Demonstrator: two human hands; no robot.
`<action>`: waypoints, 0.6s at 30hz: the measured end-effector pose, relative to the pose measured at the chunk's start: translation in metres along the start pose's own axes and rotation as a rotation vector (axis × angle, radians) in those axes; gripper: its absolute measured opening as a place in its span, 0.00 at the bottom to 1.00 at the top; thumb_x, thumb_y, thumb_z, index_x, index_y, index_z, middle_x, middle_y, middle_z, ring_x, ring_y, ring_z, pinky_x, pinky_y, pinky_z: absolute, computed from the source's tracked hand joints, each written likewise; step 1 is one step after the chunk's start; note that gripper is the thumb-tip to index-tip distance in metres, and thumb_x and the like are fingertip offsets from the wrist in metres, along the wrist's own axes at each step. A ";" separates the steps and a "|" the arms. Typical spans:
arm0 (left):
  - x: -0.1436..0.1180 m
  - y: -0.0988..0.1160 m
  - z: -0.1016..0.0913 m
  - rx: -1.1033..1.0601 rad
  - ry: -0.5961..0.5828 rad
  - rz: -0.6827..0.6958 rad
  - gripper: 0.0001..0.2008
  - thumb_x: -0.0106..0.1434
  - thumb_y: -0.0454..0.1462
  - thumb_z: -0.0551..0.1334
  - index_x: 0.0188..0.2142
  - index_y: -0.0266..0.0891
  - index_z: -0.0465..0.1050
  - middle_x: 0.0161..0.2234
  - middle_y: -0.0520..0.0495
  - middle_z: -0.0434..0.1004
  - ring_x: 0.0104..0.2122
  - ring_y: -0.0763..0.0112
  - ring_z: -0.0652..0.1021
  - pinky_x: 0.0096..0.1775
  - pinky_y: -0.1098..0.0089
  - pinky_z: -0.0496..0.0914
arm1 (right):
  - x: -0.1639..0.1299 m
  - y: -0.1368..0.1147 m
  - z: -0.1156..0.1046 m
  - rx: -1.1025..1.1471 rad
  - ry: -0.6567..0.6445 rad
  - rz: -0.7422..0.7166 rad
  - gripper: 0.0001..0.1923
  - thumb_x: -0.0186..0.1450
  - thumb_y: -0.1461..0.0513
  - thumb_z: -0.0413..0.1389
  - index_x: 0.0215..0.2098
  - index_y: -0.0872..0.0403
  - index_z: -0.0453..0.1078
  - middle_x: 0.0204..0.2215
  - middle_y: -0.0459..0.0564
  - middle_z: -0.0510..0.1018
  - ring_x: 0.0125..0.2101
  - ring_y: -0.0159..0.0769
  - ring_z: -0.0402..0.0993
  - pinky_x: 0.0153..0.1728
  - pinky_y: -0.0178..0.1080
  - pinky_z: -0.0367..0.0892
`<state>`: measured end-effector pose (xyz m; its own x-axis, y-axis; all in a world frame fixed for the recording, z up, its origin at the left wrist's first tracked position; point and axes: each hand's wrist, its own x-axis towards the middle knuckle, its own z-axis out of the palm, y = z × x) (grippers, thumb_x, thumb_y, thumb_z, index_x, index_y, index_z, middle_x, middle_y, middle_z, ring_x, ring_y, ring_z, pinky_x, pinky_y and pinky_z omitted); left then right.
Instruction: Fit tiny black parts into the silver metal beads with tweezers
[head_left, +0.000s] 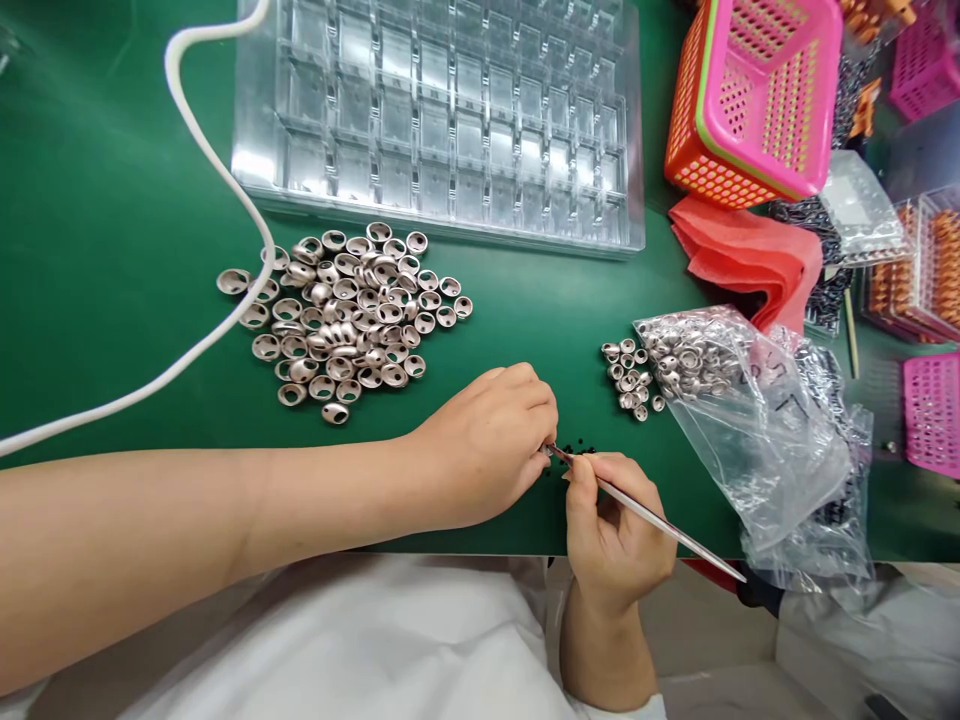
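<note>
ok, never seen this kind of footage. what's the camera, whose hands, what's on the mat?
One view only: a camera worn on a person's head, looking down at their own bare hands over a green mat. The right hand holds thin metal tweezers; their tip meets the left hand, whose fingertips pinch something too small to identify. Tiny black bits lie beside them. Further back: a pile of metal cups, a clear compartment tray, a plastic bag spilling smaller metal pieces, and pink baskets.

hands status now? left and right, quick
Left hand: fingers pinched shut at the tweezers' tip; whatever they hold is hidden.
Right hand: closed on the tweezers, tip by small black parts.
</note>
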<state>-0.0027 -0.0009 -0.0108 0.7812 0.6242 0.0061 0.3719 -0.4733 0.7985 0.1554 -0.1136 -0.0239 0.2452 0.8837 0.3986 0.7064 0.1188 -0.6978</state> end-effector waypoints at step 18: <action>0.000 0.001 -0.001 -0.002 -0.005 -0.004 0.02 0.63 0.29 0.65 0.34 0.35 0.74 0.37 0.47 0.78 0.42 0.62 0.73 0.45 0.60 0.70 | 0.006 -0.004 -0.001 -0.072 -0.064 -0.046 0.11 0.65 0.71 0.60 0.42 0.51 0.69 0.29 0.44 0.77 0.28 0.31 0.76 0.30 0.36 0.77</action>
<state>-0.0029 -0.0007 -0.0095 0.7825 0.6226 -0.0001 0.3740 -0.4700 0.7995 0.1547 -0.1091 -0.0187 0.1703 0.9054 0.3889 0.7624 0.1290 -0.6341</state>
